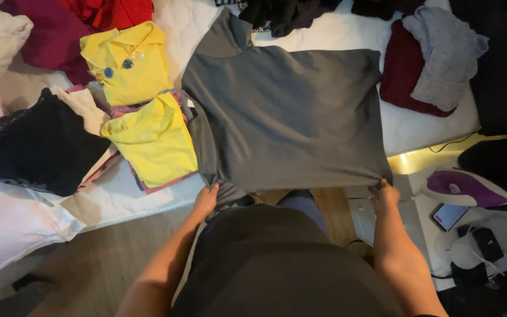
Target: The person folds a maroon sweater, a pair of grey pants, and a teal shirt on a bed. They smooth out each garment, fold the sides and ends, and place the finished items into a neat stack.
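Folded shirts [148, 138] left of spread shirt [289, 117], iron [465, 189] right.

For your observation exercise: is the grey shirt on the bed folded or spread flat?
Partly folded: grey shirt lies flat, sleeves tucked in, both hands gripping its near edge.

I'm at home, in a bedroom: a white quilted mattress [418, 132] carries heaps of clothes to its edges, with folded yellow shirts [142, 100] near its left side. Beyond its right corner, a purple iron [462, 189] and a phone [447, 216] sit by the wooden floor [89, 270].
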